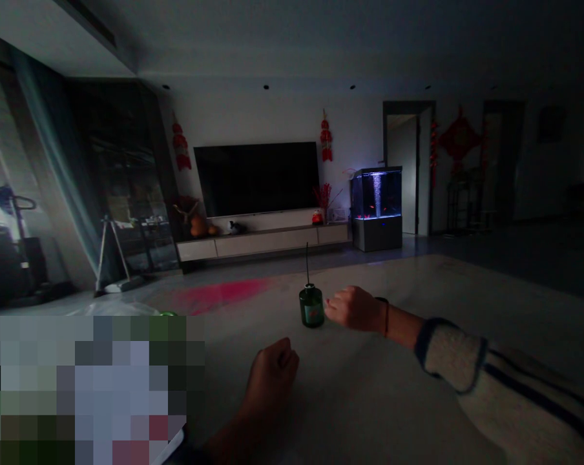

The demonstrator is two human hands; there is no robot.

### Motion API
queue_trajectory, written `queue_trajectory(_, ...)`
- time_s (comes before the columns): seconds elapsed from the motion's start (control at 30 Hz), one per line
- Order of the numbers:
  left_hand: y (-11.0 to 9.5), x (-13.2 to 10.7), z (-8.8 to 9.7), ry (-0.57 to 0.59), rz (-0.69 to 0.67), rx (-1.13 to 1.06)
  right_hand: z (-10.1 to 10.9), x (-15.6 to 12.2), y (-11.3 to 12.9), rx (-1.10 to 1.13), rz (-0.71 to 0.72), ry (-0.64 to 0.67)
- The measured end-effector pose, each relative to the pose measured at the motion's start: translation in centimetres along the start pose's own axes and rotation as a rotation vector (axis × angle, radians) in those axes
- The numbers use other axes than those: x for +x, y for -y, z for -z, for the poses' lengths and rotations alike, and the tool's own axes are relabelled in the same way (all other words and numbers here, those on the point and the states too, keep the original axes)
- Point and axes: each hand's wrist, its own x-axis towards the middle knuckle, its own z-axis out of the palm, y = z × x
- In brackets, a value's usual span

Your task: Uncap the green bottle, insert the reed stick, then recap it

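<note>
A small dark green glass bottle (312, 307) with a label stands upright on the pale tabletop. One thin dark stick (307, 263) rises from its neck, like a reed diffuser. My right hand (353, 309) is curled into a fist just right of the bottle, its knuckles very close to the glass; I cannot tell whether they touch. A bracelet circles that wrist, below a fleecy cuff. Nearer to me and left of the bottle, my left hand (272, 371) is closed in a fist as well. Nothing shows in either hand.
Pixelated blocks hide the lower left, with clear plastic (122, 309) and a green rim (168, 314) just beyond. A pink patch (219, 294) lies on the table's far left. Across the dim room are a television (256, 179), a low cabinet (267, 237) and a lit fish tank (376, 197).
</note>
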Motion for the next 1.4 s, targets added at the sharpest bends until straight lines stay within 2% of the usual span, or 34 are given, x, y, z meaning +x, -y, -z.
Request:
queue_trajectory(0.07,0.1,0.0,0.0,0.002,-0.009,0.001,0.0,-0.5,0.3,-0.054,0.123,0.055)
queue_trajectory(0.17,0.1,0.0,-0.1,-0.004,-0.015,0.004,0.4,-0.4,0.4,-0.070,0.099,0.032)
queue_trajectory(0.23,0.0,0.0,-0.2,-0.007,-0.003,-0.007,0.5,0.3,0.2,-0.029,-0.045,-0.047)
queue_trajectory(0.3,-0.2,-0.1,-0.2,-0.009,0.006,-0.020,0.3,1.3,-0.5,0.087,-0.252,-0.149)
queue_trajectory(0.47,-0.1,0.1,-0.2,-0.002,0.009,-0.022,-3.0,4.8,-2.5,0.719,-0.722,-0.254)
queue_trajectory(0.57,0.3,0.2,-0.2,-0.005,-0.016,-0.005,-5.0,6.5,-3.1,0.790,-0.758,-0.259)
queue_trajectory(0.63,0.3,0.1,-0.2,-0.012,-0.025,-0.005,-5.5,7.0,-3.2,0.801,-0.761,-0.262)
queue_trajectory(0.9,0.2,0.1,-0.3,-0.003,-0.023,-0.011,-4.9,6.4,-4.1,0.796,-0.834,-0.436)
queue_trajectory(1.07,0.2,0.2,-0.4,0.001,-0.007,-0.005,-5.3,6.2,-4.0,0.781,-0.835,-0.368)
queue_trajectory(1.2,0.4,0.1,-0.4,0.003,-0.018,-0.007,-4.6,5.9,-3.5,0.789,-0.871,-0.285)
queue_trajectory(1.27,0.4,0.0,-0.4,0.002,-0.028,-0.011,-3.8,5.8,-3.2,0.835,-0.871,-0.198)
queue_trajectory(1.4,0.3,0.0,-0.3,0.018,-0.011,0.000,-2.1,5.4,-2.9,0.852,-0.936,0.061)
